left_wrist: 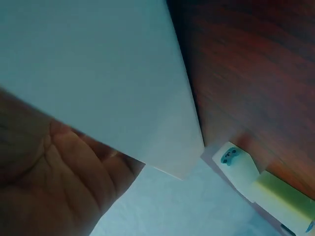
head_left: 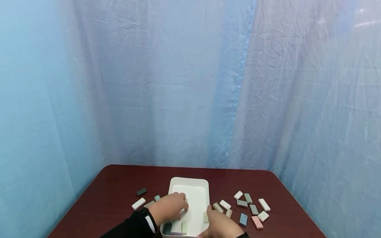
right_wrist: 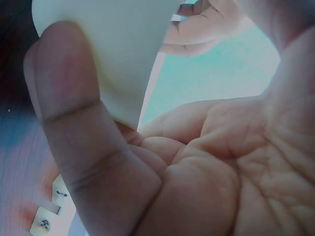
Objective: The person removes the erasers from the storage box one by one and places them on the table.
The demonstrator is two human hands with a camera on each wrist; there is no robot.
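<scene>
Though many blocks (head_left: 243, 219) are left beside the right hand (head_left: 222, 224) gripping the tray (head_left: 196, 201), some are contained near the left hand (head_left: 170, 207), hold indiscernible.

- Shows pale tray wall (left_wrist: 98, 69), upper left
- Hides left hand (left_wrist: 64, 182) partly behind its edge
- Has wooden tabletop (left_wrist: 256, 69) at right
- Includes blue-marked tile (left_wrist: 237, 172) beside green-and-white tile (left_wrist: 283, 202), lower right

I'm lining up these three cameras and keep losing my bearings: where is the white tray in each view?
Head: bottom centre, the white tray, with a hand at either side.
Left wrist: the white tray fills the upper left as a large pale surface.
Right wrist: top, left of centre, partly behind the right hand.
Shared landmark: the dark red table.
</scene>
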